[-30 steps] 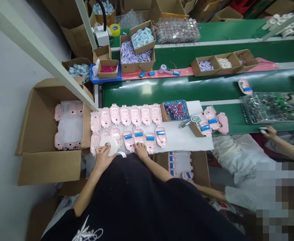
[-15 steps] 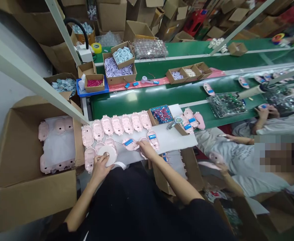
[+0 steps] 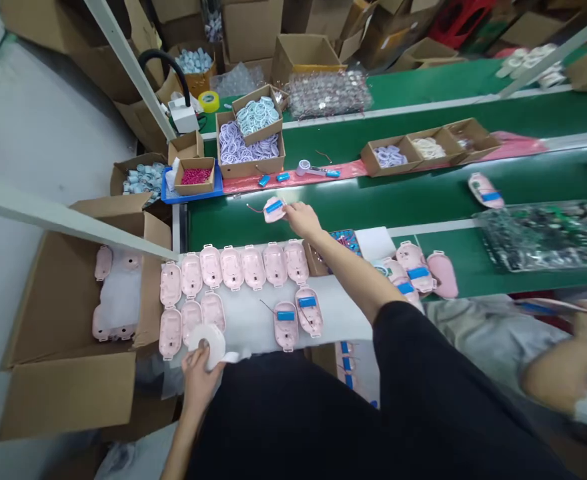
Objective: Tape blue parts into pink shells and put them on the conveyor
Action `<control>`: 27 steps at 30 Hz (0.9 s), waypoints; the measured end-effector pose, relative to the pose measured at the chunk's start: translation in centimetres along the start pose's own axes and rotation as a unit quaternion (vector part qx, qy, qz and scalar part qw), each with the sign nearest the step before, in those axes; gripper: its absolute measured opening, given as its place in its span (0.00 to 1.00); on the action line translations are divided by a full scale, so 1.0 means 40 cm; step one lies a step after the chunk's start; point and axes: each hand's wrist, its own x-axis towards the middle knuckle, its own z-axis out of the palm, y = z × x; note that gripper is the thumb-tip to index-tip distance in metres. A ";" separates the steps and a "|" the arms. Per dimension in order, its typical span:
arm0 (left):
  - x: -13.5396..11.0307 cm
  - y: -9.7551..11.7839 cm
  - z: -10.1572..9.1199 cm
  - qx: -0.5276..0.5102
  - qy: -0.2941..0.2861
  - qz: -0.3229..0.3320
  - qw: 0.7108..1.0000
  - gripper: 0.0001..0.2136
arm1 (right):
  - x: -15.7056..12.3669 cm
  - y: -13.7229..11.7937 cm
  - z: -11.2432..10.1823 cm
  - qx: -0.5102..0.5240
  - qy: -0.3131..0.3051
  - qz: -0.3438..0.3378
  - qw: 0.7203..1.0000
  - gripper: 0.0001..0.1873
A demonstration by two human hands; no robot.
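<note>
In my left hand (image 3: 201, 373) is a roll of white tape (image 3: 211, 341), its loose end sticking out to the right. My right hand (image 3: 301, 219) reaches over the green conveyor belt (image 3: 223, 220), its fingers closed on a pink plastic shell (image 3: 274, 209) with a blue battery and a thin wire. Two more pink shells with blue batteries, one (image 3: 286, 327) and another beside it (image 3: 309, 311), lie on the white foam sheet (image 3: 246, 313). Rows of pink shells without batteries (image 3: 232, 268) stand along the sheet's left and back.
An open carton (image 3: 73, 300) with pink shells stands at the left. Small boxes of rings (image 3: 251, 150) sit behind the belt. A box of wired blue batteries (image 3: 346, 241) is partly behind my right arm. A co-worker's arm (image 3: 563, 360) is at the right.
My right hand has carried the pink shell from the foam sheet forward over the belt. The tape roll has stayed in my left hand, lower and nearer me.
</note>
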 end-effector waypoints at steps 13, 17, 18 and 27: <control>-0.171 0.136 0.053 0.020 -0.028 -0.122 0.992 0.21 | -0.005 0.065 0.307 0.056 -0.102 0.112 0.987 0.27; -0.100 0.157 0.051 0.017 -0.042 -0.069 0.997 0.20 | -0.172 0.012 0.224 0.102 -0.037 0.072 0.992 0.28; -0.088 0.158 0.051 0.015 -0.044 -0.054 0.997 0.20 | -0.247 -0.008 0.210 0.121 -0.038 0.052 0.991 0.26; -0.065 0.113 0.028 0.000 -0.051 0.042 0.998 0.19 | -0.958 -0.208 0.300 0.090 -0.157 0.086 0.980 0.34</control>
